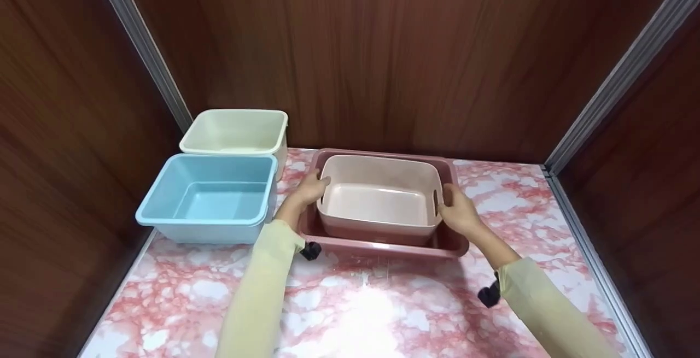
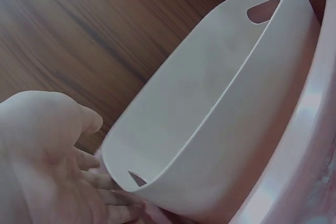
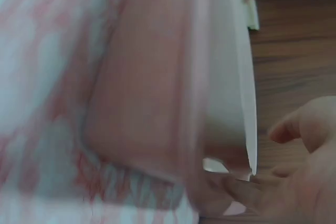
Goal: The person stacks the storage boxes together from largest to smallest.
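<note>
On the marbled table (image 1: 191,292), the red tub (image 1: 383,248) is widest, so the pink box (image 1: 377,205) fits inside with room to spare. The blue tub (image 1: 229,199) stands left, the cream bin (image 1: 235,134) behind it. The left hand (image 1: 311,187) and right hand (image 1: 458,210) flank the box's slotted ends, likely for balance, fingers loosely extended, thumbs spread wide.

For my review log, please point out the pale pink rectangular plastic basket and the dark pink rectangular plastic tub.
Pale pink rectangular plastic basket (image 1: 377,205): head view, bare inside floor.
Dark pink rectangular plastic tub (image 1: 377,246): head view, front rim.
</note>
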